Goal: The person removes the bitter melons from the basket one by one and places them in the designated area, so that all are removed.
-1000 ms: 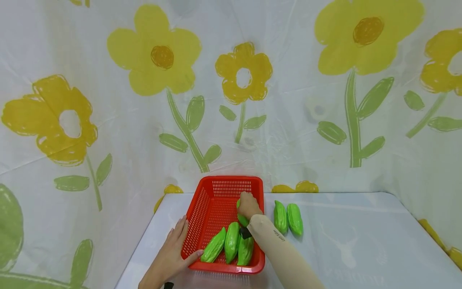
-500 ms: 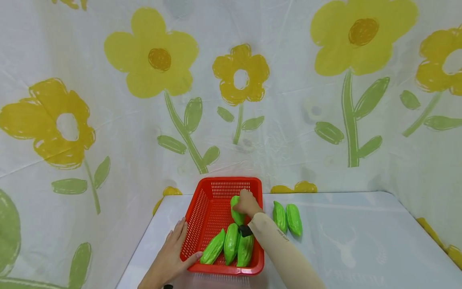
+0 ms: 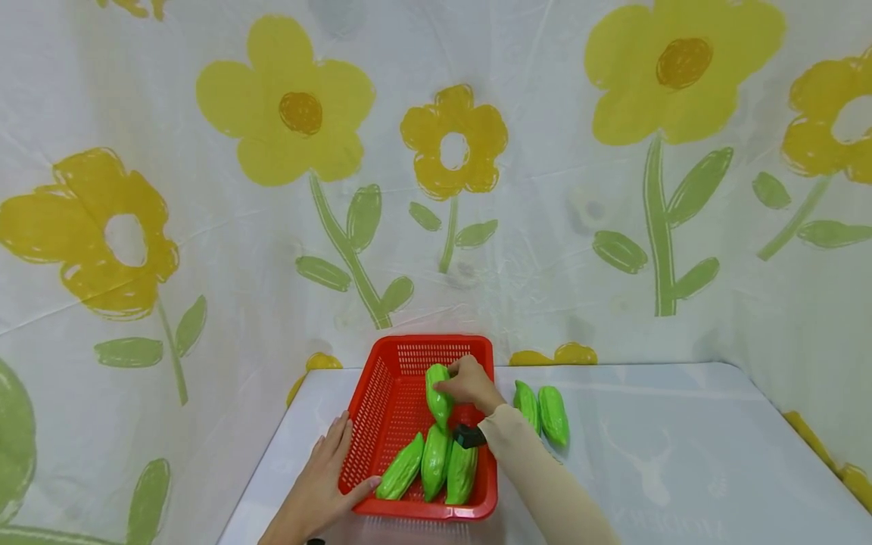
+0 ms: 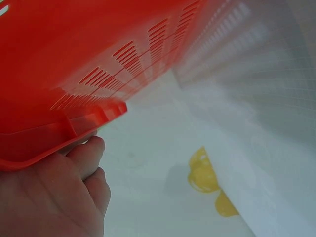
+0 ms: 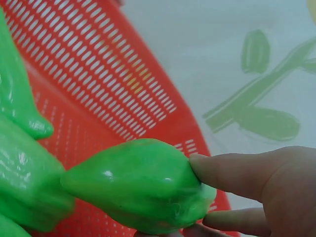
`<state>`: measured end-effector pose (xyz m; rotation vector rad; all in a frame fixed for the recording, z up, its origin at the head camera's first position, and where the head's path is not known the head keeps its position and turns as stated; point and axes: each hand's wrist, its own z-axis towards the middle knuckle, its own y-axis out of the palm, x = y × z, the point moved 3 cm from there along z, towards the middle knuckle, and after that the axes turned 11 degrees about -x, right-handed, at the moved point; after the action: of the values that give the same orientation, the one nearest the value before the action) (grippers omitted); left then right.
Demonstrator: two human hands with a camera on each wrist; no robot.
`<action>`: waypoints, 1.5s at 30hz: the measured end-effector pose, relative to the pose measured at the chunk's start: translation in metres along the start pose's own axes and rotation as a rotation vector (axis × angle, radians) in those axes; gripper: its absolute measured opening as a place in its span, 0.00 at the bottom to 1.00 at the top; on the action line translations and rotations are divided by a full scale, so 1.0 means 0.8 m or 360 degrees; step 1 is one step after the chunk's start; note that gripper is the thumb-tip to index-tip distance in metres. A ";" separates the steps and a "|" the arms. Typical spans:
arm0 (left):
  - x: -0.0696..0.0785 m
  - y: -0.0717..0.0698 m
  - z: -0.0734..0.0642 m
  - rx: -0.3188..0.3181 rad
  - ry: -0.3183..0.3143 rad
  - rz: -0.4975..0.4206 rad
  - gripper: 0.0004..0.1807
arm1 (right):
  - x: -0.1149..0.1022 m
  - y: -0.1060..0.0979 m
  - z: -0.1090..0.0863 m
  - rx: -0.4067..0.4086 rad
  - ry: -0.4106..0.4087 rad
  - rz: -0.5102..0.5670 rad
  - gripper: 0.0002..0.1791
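While the right grip (image 3: 473,382) pinches one green gourd (image 3: 439,397) by its blunt end, the left grip (image 3: 323,469) rests against the red basket (image 3: 366,431).

Right: spread only as wide as the gourd; thumb on one flank, fingertips on the other. In the right wrist view the pointed end aims left, at the gourds there; contact with them cannot be told. In the head view the held piece is over the basket, lower centre of the frame.

Left: not clenched; fingers extended along the basket's left side, thumb at its lower left corner.

Contents: three more gourds (image 3: 436,462) side by side in the basket's lower part, leftmost one slanting. Two loose gourds (image 3: 553,416) lie on the pale desk (image 3: 633,409), right of the basket, one beside the other. Flowered cloth (image 3: 545,288) behind.
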<state>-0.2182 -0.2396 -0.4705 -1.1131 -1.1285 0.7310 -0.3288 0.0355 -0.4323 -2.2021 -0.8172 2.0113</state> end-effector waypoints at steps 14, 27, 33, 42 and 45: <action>-0.001 0.001 0.000 0.0055 0.0057 0.0045 0.56 | 0.003 -0.024 -0.024 -0.0041 -0.0049 0.0366 0.29; -0.001 -0.003 0.002 0.0017 0.0049 0.0043 0.56 | 0.007 -0.051 -0.053 0.0042 -0.0019 0.0520 0.29; -0.005 0.000 0.005 0.0019 0.0058 0.0033 0.56 | 0.011 -0.067 -0.064 0.0065 -0.0009 0.0513 0.31; -0.003 -0.003 0.004 -0.0012 0.0055 0.0002 0.57 | 0.019 -0.085 -0.068 0.0020 -0.0040 0.0542 0.31; -0.004 -0.001 0.004 -0.0021 0.0050 0.0003 0.57 | 0.020 -0.089 -0.069 0.0014 -0.0053 0.0539 0.32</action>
<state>-0.2225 -0.2413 -0.4706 -1.1331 -1.1071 0.7063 -0.3009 0.1201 -0.4116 -2.4464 -0.4595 2.1893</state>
